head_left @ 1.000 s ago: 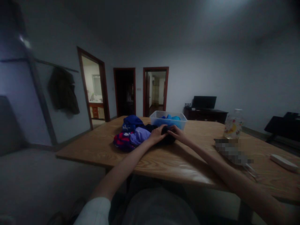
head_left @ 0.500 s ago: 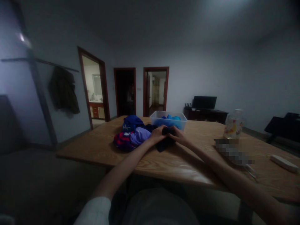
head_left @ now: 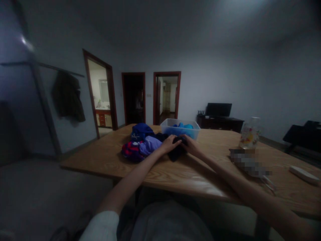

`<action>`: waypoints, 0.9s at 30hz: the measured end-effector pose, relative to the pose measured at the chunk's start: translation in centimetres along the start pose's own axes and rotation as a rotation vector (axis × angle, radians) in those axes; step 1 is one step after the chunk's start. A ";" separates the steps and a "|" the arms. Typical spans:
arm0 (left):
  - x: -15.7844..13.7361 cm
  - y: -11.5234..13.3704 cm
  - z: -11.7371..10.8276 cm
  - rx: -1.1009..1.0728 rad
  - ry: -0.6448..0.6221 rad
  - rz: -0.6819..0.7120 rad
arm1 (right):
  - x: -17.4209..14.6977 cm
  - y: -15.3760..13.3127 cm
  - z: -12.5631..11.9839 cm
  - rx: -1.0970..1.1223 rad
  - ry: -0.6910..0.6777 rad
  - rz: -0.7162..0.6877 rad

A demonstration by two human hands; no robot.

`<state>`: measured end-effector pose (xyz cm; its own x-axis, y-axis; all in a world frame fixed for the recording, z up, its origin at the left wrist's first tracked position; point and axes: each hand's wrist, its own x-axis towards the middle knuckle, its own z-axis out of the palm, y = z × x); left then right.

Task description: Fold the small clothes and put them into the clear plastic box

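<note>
A dark piece of cloth (head_left: 177, 153) lies on the wooden table, with both hands on it; its exact kind is too dark to tell. My left hand (head_left: 170, 144) grips its left side, the thumb stretched toward the middle. Over its right side my right hand (head_left: 190, 144) is curled, fingers partly hidden. Just left are crumpled garments: a blue one (head_left: 141, 131), a lavender one (head_left: 150, 144) and a red-and-purple patterned one (head_left: 131, 150). Behind the hands stands a clear plastic bin (head_left: 165, 127) holding bright blue cloth (head_left: 186, 127).
On the table's (head_left: 95, 159) right side stand a clear jug (head_left: 249, 134) with a coloured pattern, a blurred-out flat item (head_left: 247, 162) and a white elongated object (head_left: 304, 175). A television (head_left: 219, 109) sits on a dark cabinet by the far wall. A dark jacket (head_left: 67, 97) hangs at left.
The dark cloth has shifted slightly and lies lower under the hands. My left thumb now reaches further across it. The other garments and the bin have stayed put.
</note>
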<state>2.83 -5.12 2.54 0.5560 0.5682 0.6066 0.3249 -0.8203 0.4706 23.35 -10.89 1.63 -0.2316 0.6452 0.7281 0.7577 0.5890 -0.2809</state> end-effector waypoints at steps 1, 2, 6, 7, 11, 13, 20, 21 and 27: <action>0.0 0.1 0.0 0.003 -0.007 0.009 | 0.0 0.0 0.1 0.006 0.014 -0.023; -0.1 0.1 0.0 0.005 -0.016 0.013 | 0.1 0.0 0.2 0.012 0.020 -0.042; -0.3 0.3 -0.2 0.024 -0.033 -0.019 | 0.1 0.2 0.4 0.003 -0.030 -0.055; -0.3 0.2 -0.2 0.037 -0.036 -0.019 | 0.1 0.2 0.4 -0.007 -0.045 -0.056; -0.4 0.0 -0.2 0.110 -0.051 0.041 | -0.1 0.5 0.7 -0.064 -0.018 -0.084; -0.5 -0.1 -0.2 0.154 -0.048 0.062 | -0.3 0.5 0.9 -0.091 0.012 -0.091; -0.8 0.5 -0.5 0.272 -0.056 0.065 | -0.6 1.2 1.2 0.019 -0.141 -0.061; -0.8 0.7 -0.6 0.283 -0.053 0.063 | -0.6 1.4 1.2 0.022 -0.144 -0.043; -0.9 1.6 -1.1 0.293 0.002 0.102 | -0.4 3.2 1.4 -0.083 -0.073 0.042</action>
<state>2.02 -6.88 3.52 0.5960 0.4818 0.6424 0.4744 -0.8567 0.2025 24.99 -8.53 -0.44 -0.2398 0.7038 0.6687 0.8148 0.5204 -0.2555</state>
